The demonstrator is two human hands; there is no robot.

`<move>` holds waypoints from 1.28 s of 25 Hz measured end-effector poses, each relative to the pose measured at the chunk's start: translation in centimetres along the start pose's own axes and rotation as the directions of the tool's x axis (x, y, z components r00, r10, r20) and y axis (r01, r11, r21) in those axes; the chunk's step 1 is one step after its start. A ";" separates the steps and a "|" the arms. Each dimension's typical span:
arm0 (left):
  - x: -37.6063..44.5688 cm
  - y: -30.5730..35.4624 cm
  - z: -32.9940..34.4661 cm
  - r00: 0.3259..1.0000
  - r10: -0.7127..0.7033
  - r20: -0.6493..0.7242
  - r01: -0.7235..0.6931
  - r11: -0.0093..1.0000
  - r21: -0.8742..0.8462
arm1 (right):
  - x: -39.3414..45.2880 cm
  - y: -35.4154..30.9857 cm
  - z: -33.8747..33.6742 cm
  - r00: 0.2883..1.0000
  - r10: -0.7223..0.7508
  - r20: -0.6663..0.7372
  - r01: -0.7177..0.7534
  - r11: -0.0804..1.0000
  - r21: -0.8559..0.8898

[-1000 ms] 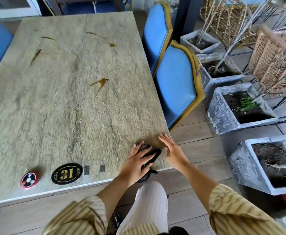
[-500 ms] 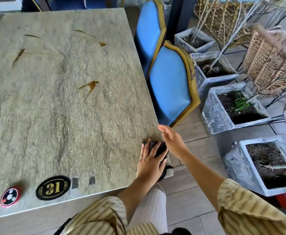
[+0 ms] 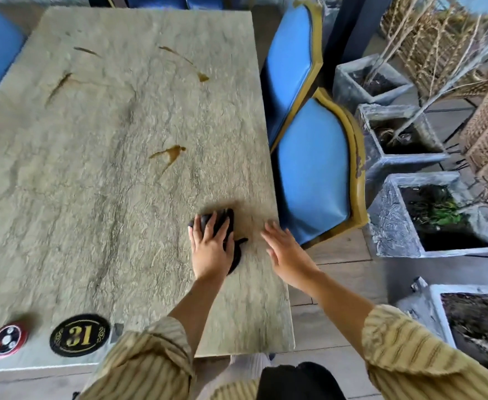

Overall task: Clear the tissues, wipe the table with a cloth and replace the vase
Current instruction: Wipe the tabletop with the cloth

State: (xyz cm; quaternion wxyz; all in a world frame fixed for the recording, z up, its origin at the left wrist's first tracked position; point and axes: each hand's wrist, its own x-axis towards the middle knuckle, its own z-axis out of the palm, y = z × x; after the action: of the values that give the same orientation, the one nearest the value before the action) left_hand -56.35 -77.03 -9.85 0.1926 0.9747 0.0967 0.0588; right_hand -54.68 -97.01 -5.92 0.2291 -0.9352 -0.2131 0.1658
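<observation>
Grey-green stone table (image 3: 92, 197) | wiping underway | dark crumpled cloth (image 3: 222, 223) pressed flat by left hand (image 3: 211, 249) | right hand (image 3: 286, 249) spread, empty | brown stain (image 3: 170, 153) to be reached next

Bare table (image 3: 98, 174) ahead; blue chairs (image 3: 312, 174) along right edge

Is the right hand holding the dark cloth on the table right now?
No, the left hand presses the dark cloth on the table, while the right hand is open beside it, holding nothing.
</observation>
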 end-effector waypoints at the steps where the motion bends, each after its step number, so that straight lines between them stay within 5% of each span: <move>1: 0.6 -0.3 -0.1 1.000 -0.031 -0.001 0.031 1.000 0.003 | -0.2 0.4 0.3 0.999 -0.041 0.005 0.042 0.996 -0.075; 6: -4.9 1.6 -0.3 0.997 -0.061 -0.050 0.061 0.998 -0.016 | 0.4 1.4 0.9 0.990 -0.136 -0.021 0.127 0.964 -0.234; 13: -4.1 -4.0 -1.2 0.910 0.406 0.078 -0.405 0.914 -0.033 | 5.8 0.8 0.7 0.958 -0.288 0.003 0.285 0.945 -0.162; 15: -2.0 -6.6 -2.2 0.966 0.255 0.026 -0.255 0.967 -0.018 | 7.2 0.9 1.4 0.951 -0.309 0.024 0.309 0.940 -0.145; 17: -0.7 -6.6 -2.9 0.992 -0.085 -0.093 0.084 0.996 -0.010 | 8.1 1.0 1.7 0.944 -0.330 0.003 0.328 0.936 -0.126; 21: -0.1 -0.4 -1.5 0.737 -0.652 -0.175 0.616 0.756 -0.224 | 10.1 0.3 0.9 0.921 -0.348 -0.173 0.351 0.936 -0.014; 23: -1.2 3.6 -1.0 0.677 -0.726 -0.126 0.621 0.654 -0.432 | 11.5 -1.0 0.0 0.915 -0.346 -0.208 0.362 0.931 0.041; 25: -3.8 6.0 -1.4 0.728 -0.669 -0.150 0.510 0.674 -0.534 | 12.7 -2.8 -0.6 0.876 -0.459 -0.146 0.470 0.881 0.049; 27: -6.8 5.1 -1.7 0.713 -0.648 -0.267 0.488 0.732 -0.475 | 12.9 -4.7 0.1 0.752 -0.659 0.017 0.658 0.752 0.049; 30: -10.7 1.8 -1.0 0.496 -0.796 -0.347 0.762 0.591 -0.265 | 11.3 -6.1 2.9 0.507 -0.823 0.255 0.858 0.511 -0.056; 32: -11.9 1.6 -0.5 0.408 -0.852 -0.329 0.842 0.490 -0.226 | 10.0 -6.0 4.3 0.527 -0.798 0.294 0.850 0.494 -0.182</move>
State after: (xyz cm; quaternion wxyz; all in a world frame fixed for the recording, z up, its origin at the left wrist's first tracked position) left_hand -67.73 -80.81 -9.68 0.1835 0.7545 0.6117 0.1513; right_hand -49.81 -85.91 -8.71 0.1149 -0.7234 -0.6761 0.0803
